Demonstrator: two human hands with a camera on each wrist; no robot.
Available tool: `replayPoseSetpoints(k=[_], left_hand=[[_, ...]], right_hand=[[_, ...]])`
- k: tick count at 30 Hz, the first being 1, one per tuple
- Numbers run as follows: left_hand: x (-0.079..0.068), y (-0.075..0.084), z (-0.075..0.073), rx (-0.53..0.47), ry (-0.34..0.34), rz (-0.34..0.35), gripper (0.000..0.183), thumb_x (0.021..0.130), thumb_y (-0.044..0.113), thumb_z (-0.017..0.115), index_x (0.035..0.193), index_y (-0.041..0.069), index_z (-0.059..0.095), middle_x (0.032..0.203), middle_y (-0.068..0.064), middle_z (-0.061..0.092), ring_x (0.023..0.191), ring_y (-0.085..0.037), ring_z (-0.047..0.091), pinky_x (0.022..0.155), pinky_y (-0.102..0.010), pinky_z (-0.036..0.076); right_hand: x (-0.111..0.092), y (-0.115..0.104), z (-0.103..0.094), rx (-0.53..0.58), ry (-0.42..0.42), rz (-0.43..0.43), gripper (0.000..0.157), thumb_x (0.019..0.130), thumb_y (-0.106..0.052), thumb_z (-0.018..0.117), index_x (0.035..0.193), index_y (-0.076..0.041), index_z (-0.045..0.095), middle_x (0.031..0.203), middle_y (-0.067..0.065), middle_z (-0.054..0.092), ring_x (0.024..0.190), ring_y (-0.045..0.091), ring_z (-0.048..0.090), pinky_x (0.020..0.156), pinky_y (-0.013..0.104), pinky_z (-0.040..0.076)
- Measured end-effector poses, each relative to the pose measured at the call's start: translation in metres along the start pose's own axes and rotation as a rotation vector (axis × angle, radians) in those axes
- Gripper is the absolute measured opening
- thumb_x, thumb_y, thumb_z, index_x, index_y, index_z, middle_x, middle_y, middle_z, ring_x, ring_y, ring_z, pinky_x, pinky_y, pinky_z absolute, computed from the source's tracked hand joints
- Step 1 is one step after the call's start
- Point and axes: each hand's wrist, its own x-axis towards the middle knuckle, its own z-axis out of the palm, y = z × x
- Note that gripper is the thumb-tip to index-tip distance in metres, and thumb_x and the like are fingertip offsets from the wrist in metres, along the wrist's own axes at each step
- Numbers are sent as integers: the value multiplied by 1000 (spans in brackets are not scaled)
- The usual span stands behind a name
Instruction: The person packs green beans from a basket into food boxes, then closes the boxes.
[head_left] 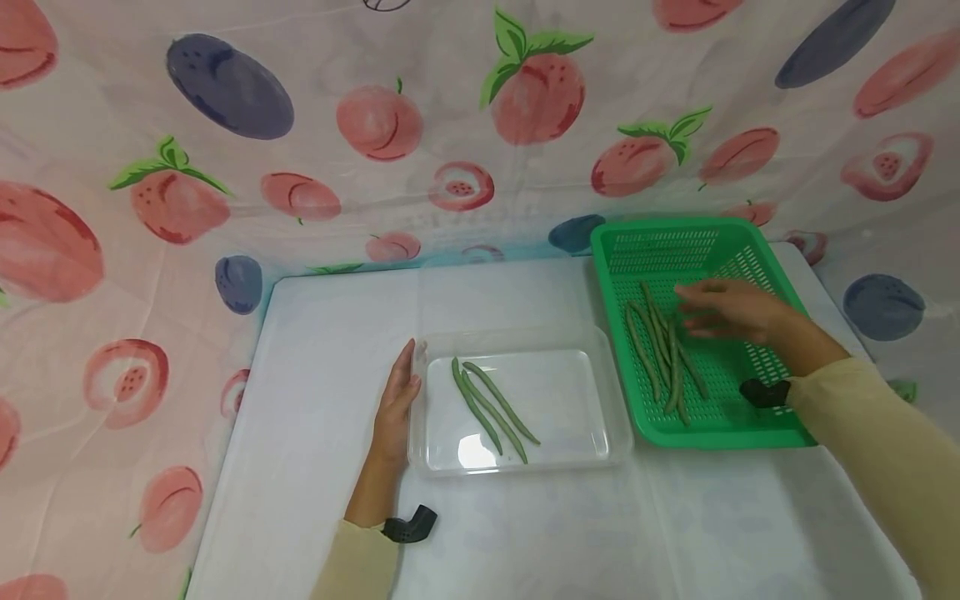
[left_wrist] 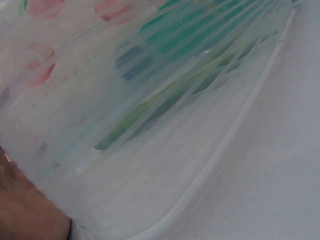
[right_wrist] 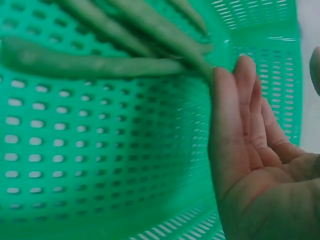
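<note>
Several green beans (head_left: 660, 350) lie bunched in the left half of the green plastic basket (head_left: 720, 437). Over them, inside the basket, is my right hand (head_left: 731, 312); in the right wrist view its fingers (right_wrist: 227, 120) are fairly straight, close beside the beans (right_wrist: 150, 30), with nothing held. A clear plastic container (head_left: 555, 417) stands left of the basket, with 3 green beans (head_left: 491, 408) lying slantwise on its floor. My left hand (head_left: 396, 408) rests against the container's left wall, thumb and fingers extended. Through that ribbed wall the beans (left_wrist: 165, 95) show blurred in the left wrist view.
A white cloth (head_left: 525, 533) covers the table under both containers. Behind and on the left hangs a fruit-patterned curtain (head_left: 375, 192), close to the basket's back edge. A black wrist device (head_left: 410, 525) is on the left wrist, another (head_left: 765, 392) on the right.
</note>
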Motion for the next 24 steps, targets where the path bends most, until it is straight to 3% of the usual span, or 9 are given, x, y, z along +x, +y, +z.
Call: replayPoseSetpoints(k=[5, 9, 16, 24], left_hand=[[1, -1, 0, -4, -4, 10, 57, 108, 27, 37, 163, 31, 22, 168, 19, 22, 157, -16, 21, 120, -50, 33], [2, -2, -1, -15, -6, 11, 57, 109, 27, 37, 163, 30, 22, 168, 19, 21, 157, -15, 20, 122, -50, 31], [2, -2, 0, -21, -4, 8, 57, 109, 24, 37, 163, 29, 22, 168, 19, 22, 157, -15, 19, 123, -50, 29], [1, 0, 0, -4, 1, -5, 56, 109, 27, 37, 163, 33, 22, 166, 24, 24, 156, -11, 22, 122, -46, 32]], right_hand=[[10, 13, -2, -14, -12, 28, 84, 101, -53, 56, 155, 3, 25, 160, 29, 33, 110, 11, 68, 102, 42, 56], [13, 19, -3, -37, -24, 51, 87, 101, -53, 57, 157, 4, 23, 161, 32, 30, 121, 21, 64, 103, 43, 55], [19, 24, -1, -111, -108, 109, 91, 102, -55, 53, 159, 7, 18, 163, 32, 25, 145, 43, 42, 107, 42, 52], [27, 25, 8, -141, -128, 138, 91, 98, -56, 61, 155, 8, 29, 158, 30, 35, 140, 43, 46, 103, 43, 55]])
